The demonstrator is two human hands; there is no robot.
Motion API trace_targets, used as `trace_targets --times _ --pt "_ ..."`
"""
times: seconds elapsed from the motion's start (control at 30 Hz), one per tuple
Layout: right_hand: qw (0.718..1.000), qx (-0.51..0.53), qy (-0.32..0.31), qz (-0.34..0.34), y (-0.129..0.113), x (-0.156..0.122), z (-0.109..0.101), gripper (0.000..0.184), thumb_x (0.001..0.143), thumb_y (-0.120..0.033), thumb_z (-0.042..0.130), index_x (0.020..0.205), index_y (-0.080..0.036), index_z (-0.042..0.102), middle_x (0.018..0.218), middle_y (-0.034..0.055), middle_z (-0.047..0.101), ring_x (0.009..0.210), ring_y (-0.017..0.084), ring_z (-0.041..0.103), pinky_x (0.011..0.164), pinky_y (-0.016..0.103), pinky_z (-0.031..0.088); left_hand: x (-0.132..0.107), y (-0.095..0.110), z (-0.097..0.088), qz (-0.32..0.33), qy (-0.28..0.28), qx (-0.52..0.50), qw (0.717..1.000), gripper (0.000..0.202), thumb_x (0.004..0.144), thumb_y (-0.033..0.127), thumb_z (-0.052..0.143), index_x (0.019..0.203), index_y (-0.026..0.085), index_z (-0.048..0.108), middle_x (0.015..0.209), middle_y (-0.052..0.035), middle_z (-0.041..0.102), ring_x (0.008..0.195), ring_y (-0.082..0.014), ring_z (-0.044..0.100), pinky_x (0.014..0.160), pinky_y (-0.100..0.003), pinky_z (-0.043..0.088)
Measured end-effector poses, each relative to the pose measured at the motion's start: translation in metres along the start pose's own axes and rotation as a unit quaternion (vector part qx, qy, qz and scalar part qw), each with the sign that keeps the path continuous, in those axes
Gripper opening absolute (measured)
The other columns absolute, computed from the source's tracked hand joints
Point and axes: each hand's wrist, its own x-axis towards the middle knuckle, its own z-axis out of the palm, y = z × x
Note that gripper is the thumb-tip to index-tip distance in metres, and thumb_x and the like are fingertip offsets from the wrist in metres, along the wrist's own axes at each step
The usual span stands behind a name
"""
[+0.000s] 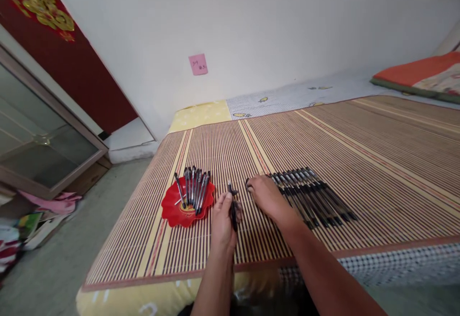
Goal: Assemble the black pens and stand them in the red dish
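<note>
My left hand point(222, 215) is closed around a black pen point(233, 215), held upright with its pale writing tip bare at the top. Small dark pieces point(238, 206) lie on the mat just beside that hand, partly hidden by it; their kind is unclear. My right hand point(266, 193) pinches a small black pen cap point(247, 184) at its fingertips, apart from the pen. Right of it, several capped black pens point(316, 196) lie side by side in a row, some partly covered by my forearm. To the left, a red scalloped plate point(168, 215) holds several more pens point(196, 186).
Everything rests on a striped bamboo mat point(201, 148) over a bed. Folded orange bedding point(413, 74) lies at the far right. A white wall with a pink note point(198, 64) stands behind. On the left are a glass-panelled door point(43, 134) and items on the floor.
</note>
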Motion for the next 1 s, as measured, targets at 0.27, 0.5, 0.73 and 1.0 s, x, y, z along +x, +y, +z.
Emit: trace_targets --times 0.27,0.5,0.73,1.0 --pt "0.999 0.032 -0.027 -0.009 -0.017 -0.006 0.008 0.012 0.087 -0.011 0.06 0.092 -0.015 0.069 0.102 0.0148 0.07 0.098 0.025 0.066 0.083 0.032 0.044 0.0 0.002 -0.003 0.001 -0.011 0.001 1.0 0.045 0.065 0.043 0.084 0.091 0.016 0.06 0.056 0.0042 0.06 0.044 -0.0071 0.049 0.042 -0.016 0.034" --pt "0.943 0.331 0.04 0.02 -0.008 0.0 0.001 0.031 0.081 -0.009 0.062 0.111 -0.016 0.064 0.102 0.0103 0.073 0.096 0.02 0.069 0.084 0.031 0.049 0.001 0.001 -0.006 0.005 -0.025 0.011 1.0 0.039 0.065 0.037 0.086 0.09 0.015 0.064 0.06 0.0042 0.061 0.045 -0.0048 0.047 0.043 -0.015 0.033" --pt "0.711 0.7 0.045 0.045 0.004 0.003 -0.015 0.033 0.074 -0.032 0.074 0.104 -0.018 0.069 0.101 0.0077 0.075 0.092 0.019 0.069 0.088 0.036 0.053 -0.001 -0.003 -0.006 0.007 -0.041 0.026 0.999 0.035 0.071 0.037 0.083 0.092 0.015 0.067 0.063 0.0031 0.061 0.048 -0.005 0.048 0.045 -0.015 0.033" --pt "0.649 0.755 0.077 0.052 0.003 0.003 -0.017 0.034 0.069 -0.033 0.081 0.098 -0.02 0.068 0.095 0.0043 0.073 0.086 0.016 0.066 0.084 0.032 0.053 -0.005 -0.007 -0.003 0.018 -0.08 0.066 0.994 0.032 0.075 0.039 0.078 0.094 0.015 0.069 0.062 0.0024 0.06 0.048 -0.0055 0.046 0.046 -0.016 0.033"
